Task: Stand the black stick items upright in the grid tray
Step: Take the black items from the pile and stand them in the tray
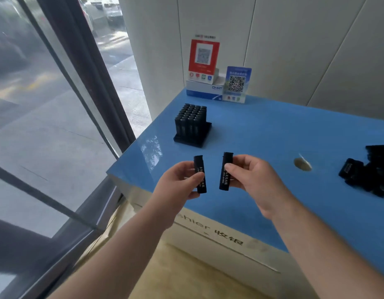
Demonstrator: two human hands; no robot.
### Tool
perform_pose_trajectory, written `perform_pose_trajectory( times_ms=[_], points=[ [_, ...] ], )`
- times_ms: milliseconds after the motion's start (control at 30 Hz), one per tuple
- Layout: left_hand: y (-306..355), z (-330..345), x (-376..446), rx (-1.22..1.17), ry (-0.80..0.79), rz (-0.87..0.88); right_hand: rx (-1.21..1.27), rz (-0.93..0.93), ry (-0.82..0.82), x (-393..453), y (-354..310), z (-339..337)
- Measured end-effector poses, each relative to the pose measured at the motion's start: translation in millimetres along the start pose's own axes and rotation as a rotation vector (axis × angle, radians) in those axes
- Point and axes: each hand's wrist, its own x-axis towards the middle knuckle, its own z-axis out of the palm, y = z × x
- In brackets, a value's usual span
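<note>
- Now both hands are raised over the near edge of the blue counter (273, 134), each holding one black stick roughly upright.
- Left hand (178, 182): thumb and curled fingers pinch the left stick (200, 174) around its lower half; white print runs down its face, and its top tips slightly toward 11 o'clock.
- Right hand (249, 178): thumb in front, fingers behind, gripping the right stick (226, 171) near its middle (also printed in white); its top leans a little toward 1 o'clock.
- The two sticks are near each other but apart, with a clear gap between them.
- Tray (193, 138): black, on the counter at 12 o'clock from the hands, well beyond them. It holds a tight block of upright sticks (191, 117); a strip of its base on the 3 o'clock side shows bare.
- Loose pile (368, 171) of more black sticks lies at 3 o'clock, at the frame's right edge, well apart from the tray.
- A round hole (302, 164) in the counter sits between the right hand and the pile.
- Two QR-code signs, red sign (203, 58) and blue sign (236, 84), stand at 12 o'clock by the wall, behind the tray.
- At 9 o'clock, a window (46, 104) looks onto pavement.
</note>
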Motion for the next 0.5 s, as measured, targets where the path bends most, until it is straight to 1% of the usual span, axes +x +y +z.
perform_pose_trajectory(
  times_ms=[133, 233, 500],
  points=[
    [-1, -32, 17, -0.043, -0.013, -0.062, 0.0, 0.007, 0.011, 11, 5, 32],
    [-2, -49, 36, -0.022, -0.027, -0.071, -0.008, -0.004, 0.047, 28, 7, 43],
    [10, -78, 108, 0.057, 0.062, -0.033, -0.007, 0.002, 0.05, 108, 4, 62]
  ],
)
